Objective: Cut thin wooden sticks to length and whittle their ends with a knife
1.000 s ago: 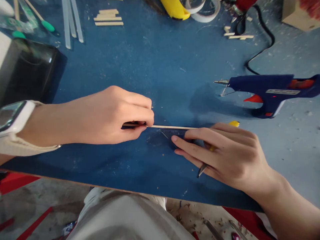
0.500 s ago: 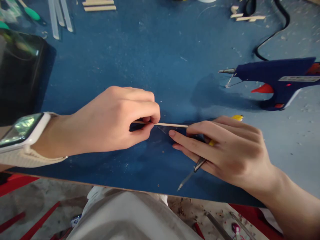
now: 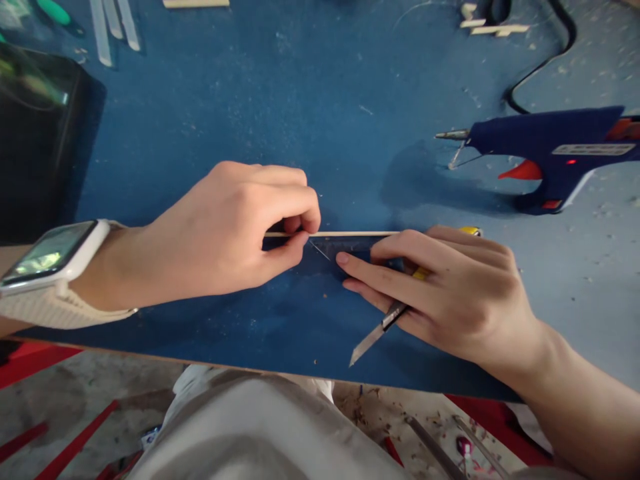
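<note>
My left hand pinches a thin pale wooden stick between thumb and forefinger, low over the blue table. The stick runs level to the right, where its far end is hidden by the fingers of my right hand. That hand is closed round a yellow utility knife, whose bare blade points down and left towards the table's front edge. Its thumb and forefinger are apart, and they lie just below the stick. A fine glue-like thread slants from the left thumb towards a right fingertip.
A dark blue glue gun with a lit red light lies at the right, its cord curling behind. Translucent glue sticks, wooden pieces and offcuts lie at the back. A black box stands left.
The stick's right end has lifted, so it lies more level and more of it shows. The knife blade has turned slightly in my right hand. The whole view has shifted a little.
</note>
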Demonstrator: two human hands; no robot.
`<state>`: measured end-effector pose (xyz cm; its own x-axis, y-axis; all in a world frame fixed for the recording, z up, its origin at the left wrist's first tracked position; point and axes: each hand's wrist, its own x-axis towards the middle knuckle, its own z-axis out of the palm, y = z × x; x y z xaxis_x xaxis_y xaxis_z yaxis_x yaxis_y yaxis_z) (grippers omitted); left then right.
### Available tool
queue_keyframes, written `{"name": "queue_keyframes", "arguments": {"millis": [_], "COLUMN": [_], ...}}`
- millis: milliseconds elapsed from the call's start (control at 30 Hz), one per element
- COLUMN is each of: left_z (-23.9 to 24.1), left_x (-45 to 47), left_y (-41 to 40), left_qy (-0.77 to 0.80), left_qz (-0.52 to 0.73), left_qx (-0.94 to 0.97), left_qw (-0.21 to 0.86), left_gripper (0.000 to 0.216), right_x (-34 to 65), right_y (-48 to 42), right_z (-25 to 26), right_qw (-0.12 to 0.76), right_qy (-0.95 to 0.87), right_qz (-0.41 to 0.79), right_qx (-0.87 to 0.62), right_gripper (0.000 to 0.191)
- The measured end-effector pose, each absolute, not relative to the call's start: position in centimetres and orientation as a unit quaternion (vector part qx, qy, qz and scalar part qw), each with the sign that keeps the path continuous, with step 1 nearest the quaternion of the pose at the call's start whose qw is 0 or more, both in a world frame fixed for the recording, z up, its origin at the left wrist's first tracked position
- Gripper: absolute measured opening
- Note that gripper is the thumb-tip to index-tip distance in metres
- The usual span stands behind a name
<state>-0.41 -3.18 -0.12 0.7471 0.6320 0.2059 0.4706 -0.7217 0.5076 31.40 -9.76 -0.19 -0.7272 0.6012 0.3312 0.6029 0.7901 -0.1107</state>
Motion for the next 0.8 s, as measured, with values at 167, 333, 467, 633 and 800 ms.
{"name": "queue_keyframes", "arguments": {"millis": [167,333,467,633,800], "left_z": [-0.19,-0.24,-0.35,-0.51,-0.41], "left_x": [-0.52,-0.54,-0.72,-1.0,-0.74], "left_y": [-3.3,-3.36,-3.31,-3.34,-3.44], "left_qy": [0.304,0.296,0.3,0.287,0.283], "left_qz": [0.19,0.194,0.189,0.196,0.197], "left_qx": [0.909,0.912,0.916,0.923,0.927], "left_qw": [0.212,0.209,0.186,0.163,0.147], "left_gripper": [0.027,0.029,0.031,0.031,0.031], "right_x": [31.57,31.48,31.42,31.45,31.47], "right_y": [-9.73,-9.81,-9.9,-9.78,-9.69], "right_z": [-0.21,-0.36,-0.26,-0.22,-0.29], "right_qw": [0.176,0.18,0.187,0.181,0.183], "right_qy": [-0.932,-0.931,-0.928,-0.927,-0.928], "right_qz": [-0.005,0.007,0.011,0.011,0.004], "right_qx": [-0.318,-0.319,-0.322,-0.327,-0.326], "right_gripper": [0.015,0.015,0.015,0.016,0.016]}}
